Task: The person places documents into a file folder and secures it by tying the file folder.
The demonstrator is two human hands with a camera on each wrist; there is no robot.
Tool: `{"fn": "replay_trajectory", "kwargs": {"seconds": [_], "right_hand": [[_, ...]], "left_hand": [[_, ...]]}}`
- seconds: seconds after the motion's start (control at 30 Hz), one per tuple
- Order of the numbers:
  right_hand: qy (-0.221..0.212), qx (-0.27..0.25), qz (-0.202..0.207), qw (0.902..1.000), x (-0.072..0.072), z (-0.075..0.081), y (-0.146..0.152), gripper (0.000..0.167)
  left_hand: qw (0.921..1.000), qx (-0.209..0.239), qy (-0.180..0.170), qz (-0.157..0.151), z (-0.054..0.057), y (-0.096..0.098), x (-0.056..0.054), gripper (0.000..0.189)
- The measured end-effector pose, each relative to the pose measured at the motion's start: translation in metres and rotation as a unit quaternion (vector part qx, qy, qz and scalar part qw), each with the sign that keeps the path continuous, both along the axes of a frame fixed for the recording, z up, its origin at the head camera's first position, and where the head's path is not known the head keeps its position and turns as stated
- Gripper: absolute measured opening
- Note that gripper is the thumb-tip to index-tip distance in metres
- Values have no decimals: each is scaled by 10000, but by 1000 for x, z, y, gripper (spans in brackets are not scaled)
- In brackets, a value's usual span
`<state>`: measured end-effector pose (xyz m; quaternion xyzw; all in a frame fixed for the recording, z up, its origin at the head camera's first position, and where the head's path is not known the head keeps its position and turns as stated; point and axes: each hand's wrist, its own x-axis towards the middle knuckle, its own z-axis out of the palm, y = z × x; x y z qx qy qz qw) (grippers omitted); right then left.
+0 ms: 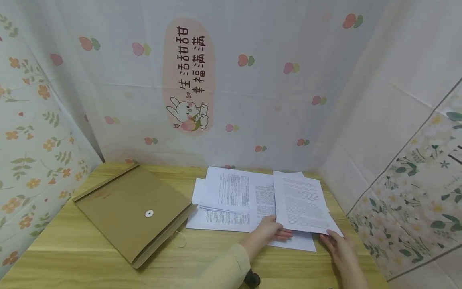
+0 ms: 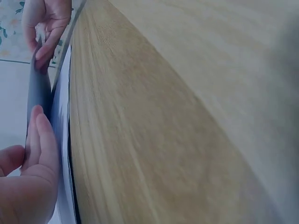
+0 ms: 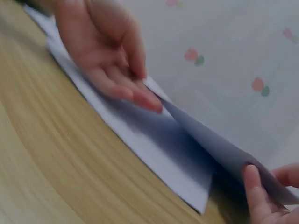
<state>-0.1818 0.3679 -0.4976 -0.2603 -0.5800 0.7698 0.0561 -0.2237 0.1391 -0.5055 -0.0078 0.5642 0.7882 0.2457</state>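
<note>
Both hands hold a printed sheet of paper (image 1: 303, 204) by its near edge, that edge lifted above the papers below. My left hand (image 1: 268, 229) pinches the near left corner, thumb on top and fingers beneath, as the right wrist view also shows with the left hand (image 3: 103, 51) there. At the near right corner, my right hand (image 1: 338, 245) grips the sheet between thumb and fingers. Under and left of it lie more printed papers (image 1: 231, 188), spread and overlapping. In the left wrist view the raised sheet (image 2: 38, 86) stands edge-on between the hands.
A brown document folder (image 1: 126, 208) with a white button and a loose string lies at the left of the wooden table (image 1: 202, 261). A small black object (image 1: 252, 279) is by the left forearm. Patterned curtains (image 1: 267, 112) enclose the table.
</note>
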Motion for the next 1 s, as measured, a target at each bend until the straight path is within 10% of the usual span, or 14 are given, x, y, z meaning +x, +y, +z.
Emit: {"fn": "replay_trajectory", "kwargs": {"seconds": [0.2,0.5,0.67,1.0], "right_hand": [[41,-575,151,9982,4,9,-16,28],[226,521,322,9979,9,11,-28,27],[291,719,627,9950,12,16,-29,28],[1557,152,1806,9710,15,17,-21,31]], "left_hand": [[9989,437,-168,57,0,-6,-3,42],[9971,747,-5,-154,3,-17,-1,40],[9991,143,383,-56,12,-31,-3,37],[9976,-145,661,170,23,-59,-16,35]]}}
